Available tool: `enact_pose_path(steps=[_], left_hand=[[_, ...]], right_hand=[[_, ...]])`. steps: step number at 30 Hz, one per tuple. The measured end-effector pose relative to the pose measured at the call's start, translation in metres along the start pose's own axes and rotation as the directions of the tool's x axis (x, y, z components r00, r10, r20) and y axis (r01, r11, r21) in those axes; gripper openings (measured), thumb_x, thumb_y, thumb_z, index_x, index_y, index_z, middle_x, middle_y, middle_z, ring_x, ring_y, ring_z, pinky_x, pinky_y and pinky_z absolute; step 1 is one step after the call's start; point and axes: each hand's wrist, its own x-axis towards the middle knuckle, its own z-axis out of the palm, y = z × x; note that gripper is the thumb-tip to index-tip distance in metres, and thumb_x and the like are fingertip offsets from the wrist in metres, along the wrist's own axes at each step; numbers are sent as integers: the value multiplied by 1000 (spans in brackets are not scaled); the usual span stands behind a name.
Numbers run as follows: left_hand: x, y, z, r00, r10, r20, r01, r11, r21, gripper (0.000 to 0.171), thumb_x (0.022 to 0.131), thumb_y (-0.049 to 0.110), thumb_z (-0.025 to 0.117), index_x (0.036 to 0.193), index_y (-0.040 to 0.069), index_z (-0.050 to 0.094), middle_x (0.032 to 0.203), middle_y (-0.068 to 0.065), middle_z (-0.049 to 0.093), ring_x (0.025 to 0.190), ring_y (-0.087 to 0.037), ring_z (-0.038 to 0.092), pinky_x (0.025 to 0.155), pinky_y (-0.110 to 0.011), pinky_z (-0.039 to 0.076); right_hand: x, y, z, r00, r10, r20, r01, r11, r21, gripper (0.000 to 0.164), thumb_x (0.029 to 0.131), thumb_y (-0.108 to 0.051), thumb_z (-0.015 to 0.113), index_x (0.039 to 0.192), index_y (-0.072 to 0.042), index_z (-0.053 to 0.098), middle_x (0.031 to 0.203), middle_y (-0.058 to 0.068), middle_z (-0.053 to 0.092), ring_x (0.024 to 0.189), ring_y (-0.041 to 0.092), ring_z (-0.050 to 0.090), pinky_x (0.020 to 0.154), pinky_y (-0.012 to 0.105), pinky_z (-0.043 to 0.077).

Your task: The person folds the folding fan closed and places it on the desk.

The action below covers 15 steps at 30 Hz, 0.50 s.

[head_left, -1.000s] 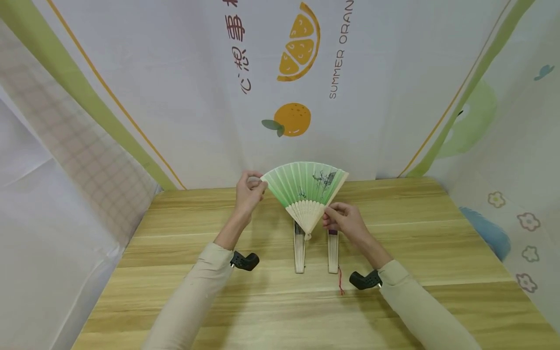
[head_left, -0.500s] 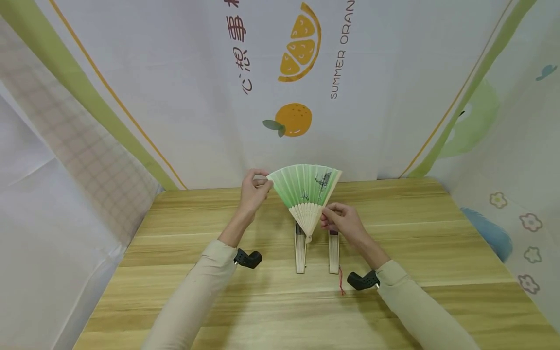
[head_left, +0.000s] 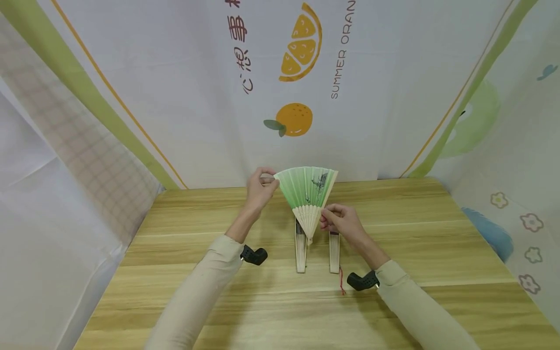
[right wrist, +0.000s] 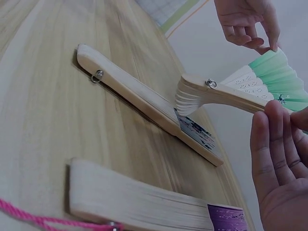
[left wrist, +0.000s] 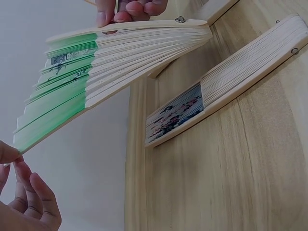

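Note:
A green folding fan [head_left: 304,189] with pale ribs and a dark printed scene is held partly spread above the table. My left hand [head_left: 261,187] pinches its upper left corner between thumb and fingers. With thumb and fingertips, my right hand [head_left: 343,221] pinches the fan's right outer rib. The left wrist view shows the pleats of the fan [left wrist: 72,82] bunched near the right side. Below it lies a closed folding fan with dark floral cloth [left wrist: 175,115]. Another closed folding fan, with purple cloth [right wrist: 226,216] and a pinkish-red cord [right wrist: 48,221], lies under my right hand.
The wooden table [head_left: 175,277] ends at a white printed curtain [head_left: 210,146] behind the fans. More patterned cloth hangs at both sides. A black wrist camera [head_left: 253,254] sits on the left sleeve and another black camera [head_left: 363,280] on the right.
My left hand has moved right with its corner of the green fan, so the fan's spread has narrowed. The right hand has shifted only slightly left. Both closed fans have stayed put.

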Motion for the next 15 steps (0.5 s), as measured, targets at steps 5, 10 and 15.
enact_pose_path(steps=[5, 10, 15], left_hand=[[-3, 4, 4, 1000, -28, 4, 28, 999, 18, 27, 97, 1, 61, 123, 1, 56, 108, -22, 63, 77, -18, 60, 66, -28, 49], [-1, -5, 5, 999, -22, -23, 23, 998, 55, 25, 96, 3, 63, 120, 4, 58, 106, -21, 64, 75, -17, 58, 68, -32, 48], [-1, -9, 5, 999, -19, -32, 21, 998, 65, 26, 95, 1, 64, 120, 4, 58, 105, -20, 64, 70, -15, 57, 63, -27, 45]], right_hand=[[-1, 3, -3, 1000, 8, 4, -7, 1000, -15, 25, 104, -10, 61, 107, 15, 63, 85, 15, 68, 73, 19, 70, 76, 45, 60], [-2, 3, -4, 1000, 6, 6, -6, 1000, -21, 23, 104, -9, 60, 104, 14, 63, 84, 14, 67, 72, 19, 69, 74, 44, 60], [-5, 3, -4, 1000, 2, 17, -1, 1000, -25, 21, 104, -7, 60, 102, 14, 64, 83, 14, 67, 72, 18, 69, 75, 44, 60]])
